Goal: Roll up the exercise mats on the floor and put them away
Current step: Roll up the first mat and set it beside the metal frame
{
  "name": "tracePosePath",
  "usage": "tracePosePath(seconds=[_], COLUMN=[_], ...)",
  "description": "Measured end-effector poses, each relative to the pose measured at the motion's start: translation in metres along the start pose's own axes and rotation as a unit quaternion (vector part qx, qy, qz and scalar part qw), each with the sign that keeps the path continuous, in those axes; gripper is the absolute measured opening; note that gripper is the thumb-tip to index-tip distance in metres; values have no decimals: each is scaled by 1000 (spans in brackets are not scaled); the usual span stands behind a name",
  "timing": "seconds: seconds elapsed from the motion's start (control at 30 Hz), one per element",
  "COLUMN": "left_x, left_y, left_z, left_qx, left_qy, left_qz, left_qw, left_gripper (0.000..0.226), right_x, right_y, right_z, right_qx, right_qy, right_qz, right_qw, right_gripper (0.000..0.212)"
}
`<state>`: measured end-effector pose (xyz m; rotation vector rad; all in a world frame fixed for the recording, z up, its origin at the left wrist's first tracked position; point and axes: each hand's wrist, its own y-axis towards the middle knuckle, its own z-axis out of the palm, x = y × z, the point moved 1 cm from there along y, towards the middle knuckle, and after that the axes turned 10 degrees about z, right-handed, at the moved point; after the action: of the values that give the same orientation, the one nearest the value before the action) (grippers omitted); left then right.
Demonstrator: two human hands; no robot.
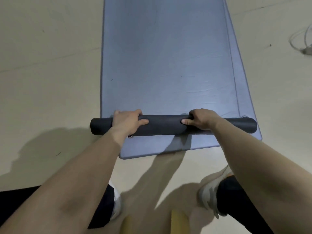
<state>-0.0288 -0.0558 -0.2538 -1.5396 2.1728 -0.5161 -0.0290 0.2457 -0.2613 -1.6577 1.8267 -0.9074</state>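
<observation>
Currently: rolling step, early stage. The pale beige floor (50,65) carries a long blue-grey foam exercise mat (165,56), which lies flat and runs away from the person. A second blue mat (152,147) seems to lie under it, showing as a strip along the right side and at the near end. The near end of the top mat is wound into a slim dark grey roll (165,126). It lies crosswise with its left end overhanging the floor, and I judge it only a few turns in.

Technique, as a judgement: push both sides forward evenly so the roll sits square to the long edges. It looks offset to the left, so correct that before the ends telescope. Press down to hold the turns tight, and avoid catching the lower mat.

Pose: both forearms reach forward and down. The left hand (128,121) grips the roll left of centre, fingers (137,113) curled over the far side and thumb on the near face. The right hand (200,119) grips right of centre likewise, thumb pointing inward.
</observation>
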Motion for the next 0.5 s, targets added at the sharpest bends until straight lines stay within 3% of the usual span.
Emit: tracePosePath(seconds=[0.1,0.2,0.27,0.3,0.33,0.4,0.43,0.5], left_x=[-12,-28,-22,-16,-11,-1,4,9], left_y=[11,11,6,3,-2,-12,-11,-2], left_z=[12,32,44,48,51,55,55,46], left_qx=[-115,-228,-299,-307,-280,-144,-86,-54], left_qy=[-18,-25,-50,-61,-53,21,63,74], left_qz=[-66,-38,6,36,59,96,107,110], left_qw=[991,973,953,949,957,985,988,990], left_gripper=[30,11,15,27,44,89,106,116], right_x=[8,24,19,13,6,-2,0,7], right_y=[5,-19,-30,-32,-31,-23,-16,-2], right_z=[-3,40,66,75,81,77,71,56], right_qx=[-179,-381,-379,-346,-314,-277,-267,-262], right_qy=[-25,6,-6,-46,-91,-145,-153,-141], right_qz=[12,-20,-50,-56,-60,-63,-61,-62], right_qw=[983,924,924,935,943,948,950,953], right_gripper=[56,45,58,76,94,116,120,119])
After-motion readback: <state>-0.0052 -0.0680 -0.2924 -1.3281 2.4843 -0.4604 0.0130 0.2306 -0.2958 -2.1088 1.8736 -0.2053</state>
